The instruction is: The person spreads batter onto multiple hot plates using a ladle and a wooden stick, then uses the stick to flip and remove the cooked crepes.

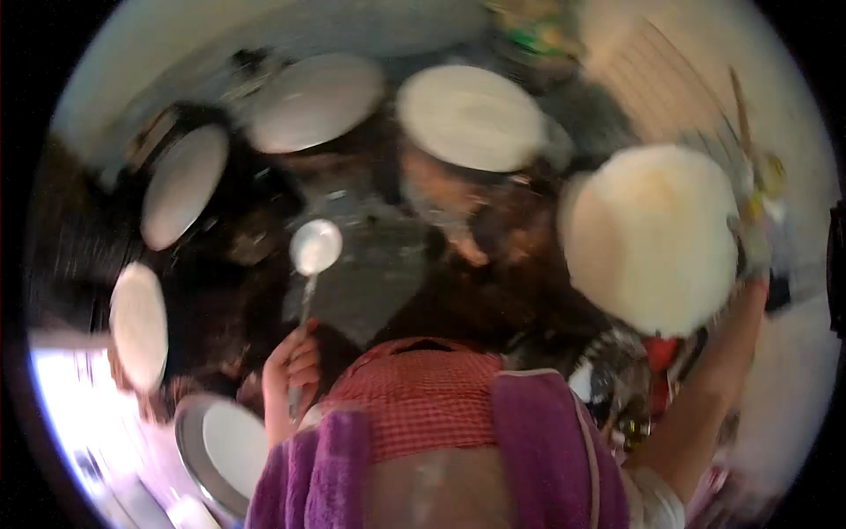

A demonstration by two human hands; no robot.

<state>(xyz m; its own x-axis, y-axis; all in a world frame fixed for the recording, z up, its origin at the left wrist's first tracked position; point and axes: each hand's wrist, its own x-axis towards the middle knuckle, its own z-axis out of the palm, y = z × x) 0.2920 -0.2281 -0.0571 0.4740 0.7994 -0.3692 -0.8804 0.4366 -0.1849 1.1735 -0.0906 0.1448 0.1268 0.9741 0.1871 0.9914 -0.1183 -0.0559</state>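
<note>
My left hand [294, 360] is closed around the handle of a metal ladle [316, 247], whose round bowl points away from me and looks whitish. On the right, my right hand [753, 261] is at the outer edge of a large, round, pale sheet [654, 238], perhaps a flatbread or a pancake; the fingers are blurred and partly hidden, so their grip is unclear. Several round griddles or lids stand in an arc: a white-topped one [470, 119] at the top centre, a grey one [318, 102] to its left, another grey one [185, 187] and a pale one [139, 327] at the far left.
A metal basin with white contents [231, 446] stands at the lower left. Dark, sooty surfaces lie between the round pieces. Metal vessels [611, 377] and a red object [661, 360] are below the large pale sheet. A wall runs along the right side. Much is blurred.
</note>
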